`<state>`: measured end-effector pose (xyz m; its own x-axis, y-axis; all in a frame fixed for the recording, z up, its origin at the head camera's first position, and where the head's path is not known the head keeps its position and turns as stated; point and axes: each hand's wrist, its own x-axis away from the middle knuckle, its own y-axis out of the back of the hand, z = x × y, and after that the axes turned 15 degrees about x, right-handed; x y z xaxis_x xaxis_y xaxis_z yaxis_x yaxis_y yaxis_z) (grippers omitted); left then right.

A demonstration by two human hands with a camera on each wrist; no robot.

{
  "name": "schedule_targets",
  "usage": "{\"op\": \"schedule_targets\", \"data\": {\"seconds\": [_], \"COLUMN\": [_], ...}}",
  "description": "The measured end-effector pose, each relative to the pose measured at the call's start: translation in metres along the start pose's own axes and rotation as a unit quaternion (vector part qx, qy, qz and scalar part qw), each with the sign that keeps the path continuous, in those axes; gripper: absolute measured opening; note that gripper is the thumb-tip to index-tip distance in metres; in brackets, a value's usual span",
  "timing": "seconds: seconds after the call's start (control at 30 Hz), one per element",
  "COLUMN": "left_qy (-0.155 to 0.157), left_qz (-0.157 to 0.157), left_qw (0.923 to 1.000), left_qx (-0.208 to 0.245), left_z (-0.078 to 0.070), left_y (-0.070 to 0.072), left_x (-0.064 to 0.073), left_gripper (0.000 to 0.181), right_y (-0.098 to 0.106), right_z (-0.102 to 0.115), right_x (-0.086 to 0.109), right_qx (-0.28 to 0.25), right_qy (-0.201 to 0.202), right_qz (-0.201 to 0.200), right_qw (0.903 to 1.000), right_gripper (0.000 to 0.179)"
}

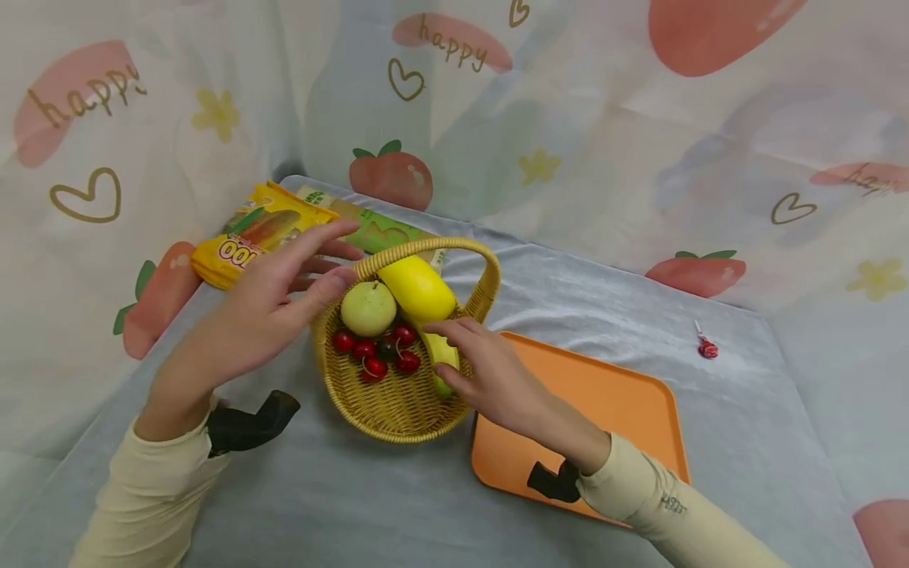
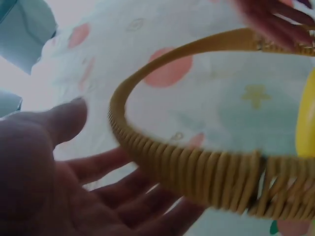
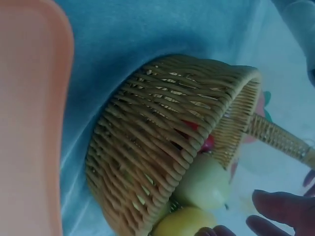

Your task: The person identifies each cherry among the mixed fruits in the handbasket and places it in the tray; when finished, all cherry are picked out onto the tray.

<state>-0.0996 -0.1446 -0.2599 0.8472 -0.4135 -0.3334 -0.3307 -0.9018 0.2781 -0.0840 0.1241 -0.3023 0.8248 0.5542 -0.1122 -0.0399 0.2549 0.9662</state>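
Note:
A wicker basket (image 1: 398,418) with a tall arched handle (image 1: 454,244) stands on the table. Inside lie a pale green pear (image 1: 368,308), a long smooth yellow fruit (image 1: 419,290), a banana (image 1: 443,359) and several red cherries (image 1: 374,368). My left hand (image 1: 263,308) is at the handle's left side, fingers extended and thumb apart; in the left wrist view its fingers pass behind the woven handle (image 2: 187,172). Over the basket's right rim reaches my right hand (image 1: 497,379), its loosely bent fingers overlapping the banana. The right wrist view shows the basket's side (image 3: 142,137) and the pear (image 3: 204,182).
To the basket's right lies an orange tray (image 1: 604,394), partly under my right forearm. A red wrapped lollipop (image 1: 707,347) rests farther right. Behind on the left are a yellow snack bag (image 1: 220,256) and a green package (image 1: 383,230), near the printed cloth backdrop (image 1: 568,102).

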Motion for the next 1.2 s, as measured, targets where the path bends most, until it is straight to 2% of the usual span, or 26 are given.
{"op": "schedule_targets", "data": {"seconds": [0.07, 0.13, 0.23, 0.3, 0.57, 0.83, 1.03, 1.2], "left_qy": [0.032, 0.049, 0.050, 0.049, 0.040, 0.059, 0.071, 0.065], "left_qz": [0.031, 0.062, 0.098, 0.111, 0.121, 0.133, 0.133, 0.129], "left_qw": [0.9989, 0.9962, 0.9919, 0.9901, 0.9911, 0.9873, 0.9864, 0.9870], "left_qx": [0.014, 0.036, 0.065, 0.071, 0.037, 0.065, 0.065, 0.070], "left_z": [0.001, 0.003, 0.008, 0.010, 0.010, 0.013, 0.013, 0.014], "left_y": [0.009, 0.015, 0.021, 0.024, 0.027, 0.027, 0.025, 0.026], "left_x": [0.001, 0.000, -0.001, -0.002, -0.004, -0.006, -0.007, -0.007], "left_gripper": [0.042, 0.037, 0.030, 0.025, 0.022, 0.024, 0.025, 0.023], "right_y": [-0.003, -0.006, -0.010, -0.013, -0.023, -0.032, -0.037, -0.038], "right_z": [0.001, 0.000, 0.000, 0.000, 0.002, 0.002, -0.001, -0.002], "right_x": [-0.006, -0.013, -0.023, -0.029, -0.043, -0.051, -0.054, -0.063], "right_qx": [-0.009, -0.015, -0.015, -0.012, 0.010, 0.019, 0.008, 0.013], "right_qy": [0.002, 0.010, 0.023, 0.031, 0.035, 0.019, 0.045, 0.063], "right_qz": [0.020, 0.037, 0.054, 0.062, 0.084, 0.116, 0.136, 0.159], "right_qw": [0.9998, 0.9992, 0.9982, 0.9975, 0.9958, 0.9928, 0.9897, 0.9851], "right_gripper": [0.040, 0.037, 0.035, 0.034, 0.027, 0.024, 0.021, 0.019]}}
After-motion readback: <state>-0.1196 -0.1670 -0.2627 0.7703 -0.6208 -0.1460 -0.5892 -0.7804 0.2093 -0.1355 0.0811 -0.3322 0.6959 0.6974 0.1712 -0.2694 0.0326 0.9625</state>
